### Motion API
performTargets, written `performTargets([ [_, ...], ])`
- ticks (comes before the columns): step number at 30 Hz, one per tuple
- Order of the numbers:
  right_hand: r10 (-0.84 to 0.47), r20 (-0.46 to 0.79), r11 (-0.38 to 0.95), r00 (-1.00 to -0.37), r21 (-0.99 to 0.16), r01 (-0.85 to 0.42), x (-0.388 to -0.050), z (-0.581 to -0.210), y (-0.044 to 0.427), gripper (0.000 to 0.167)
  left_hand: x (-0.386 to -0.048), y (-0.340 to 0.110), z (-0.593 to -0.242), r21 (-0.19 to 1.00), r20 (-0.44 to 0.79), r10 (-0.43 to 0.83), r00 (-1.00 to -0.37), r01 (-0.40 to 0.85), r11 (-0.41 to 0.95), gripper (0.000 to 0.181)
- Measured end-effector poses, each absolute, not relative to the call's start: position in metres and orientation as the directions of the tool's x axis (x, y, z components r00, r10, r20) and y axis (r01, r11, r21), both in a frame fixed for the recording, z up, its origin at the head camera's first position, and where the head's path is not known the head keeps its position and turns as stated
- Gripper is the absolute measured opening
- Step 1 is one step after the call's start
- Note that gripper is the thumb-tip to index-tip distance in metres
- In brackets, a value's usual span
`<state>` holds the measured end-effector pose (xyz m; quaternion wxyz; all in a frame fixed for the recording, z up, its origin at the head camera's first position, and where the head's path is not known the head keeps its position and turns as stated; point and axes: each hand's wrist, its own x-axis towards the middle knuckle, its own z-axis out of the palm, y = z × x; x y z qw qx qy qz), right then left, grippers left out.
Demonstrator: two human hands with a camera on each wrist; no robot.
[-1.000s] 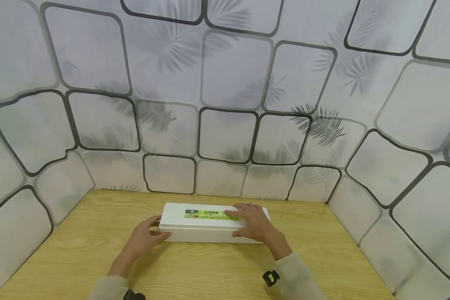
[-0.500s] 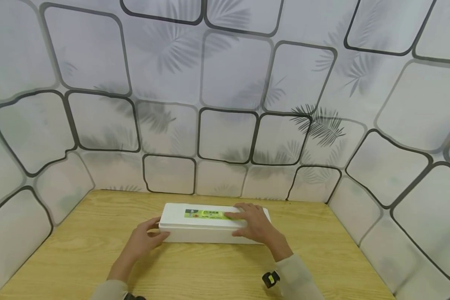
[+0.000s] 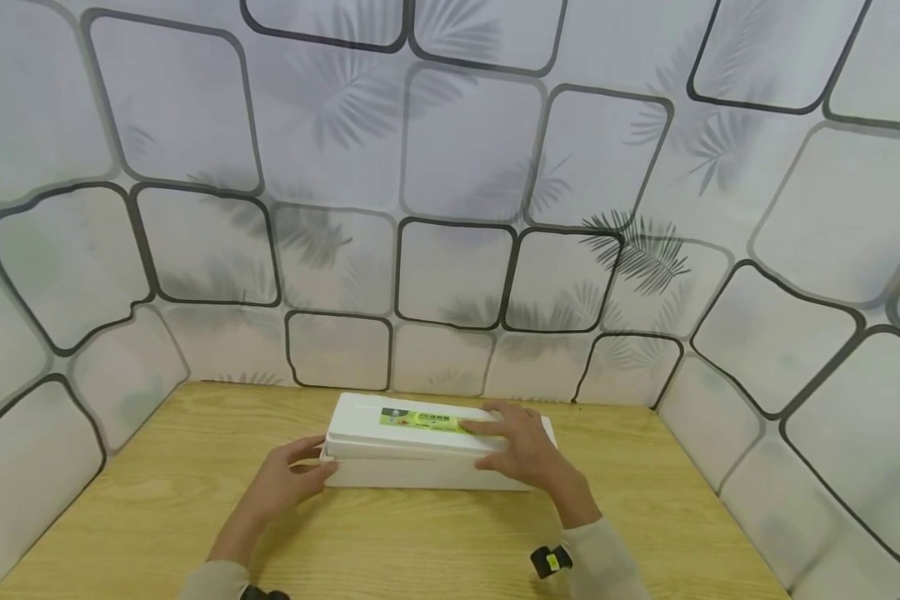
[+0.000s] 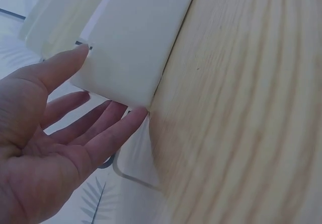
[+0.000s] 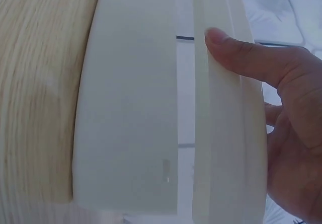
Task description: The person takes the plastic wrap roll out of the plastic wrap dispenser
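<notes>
A long white plastic box (image 3: 412, 473) stands on the table. Its white lid (image 3: 352, 423), with a green printed label (image 3: 420, 420), is raised off the box and shifted a little to the right. My right hand (image 3: 528, 450) grips the lid near its right end, thumb at the front edge and fingers over the top. In the right wrist view a gap separates the lid (image 5: 226, 148) from the box (image 5: 128, 108). My left hand (image 3: 288, 475) holds the box's left end, with its thumb at the front corner and fingers around the end. The box's inside is hidden.
The box rests on a wooden table (image 3: 390, 550) near its back edge. Patterned wall covering (image 3: 457, 275) rises behind the table and along both sides. Each wrist wears a small black device, such as the right one (image 3: 551, 561).
The lid sat on the box before; now my right hand has lifted it and moved it slightly right and back. My left hand has stayed at the box's left end.
</notes>
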<state>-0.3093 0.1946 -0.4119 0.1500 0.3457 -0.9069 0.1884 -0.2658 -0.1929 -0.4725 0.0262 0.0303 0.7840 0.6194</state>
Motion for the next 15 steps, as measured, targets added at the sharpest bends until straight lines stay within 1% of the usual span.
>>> performTargets([
  [8,-0.539,0.406,0.703,-0.738,-0.264,-0.660,-0.307,-0.406,0.216,0.063,-0.267,-0.195,-0.469,0.977,-0.007,0.089,-0.996,0.012,0.212,0.064],
  [15,-0.518,0.447,0.726,-0.729,-0.222,-0.651,-0.310,-0.404,0.234,0.064,-0.267,-0.194,-0.468,0.979,-0.018,0.091,-0.996,0.001,0.203,0.064],
])
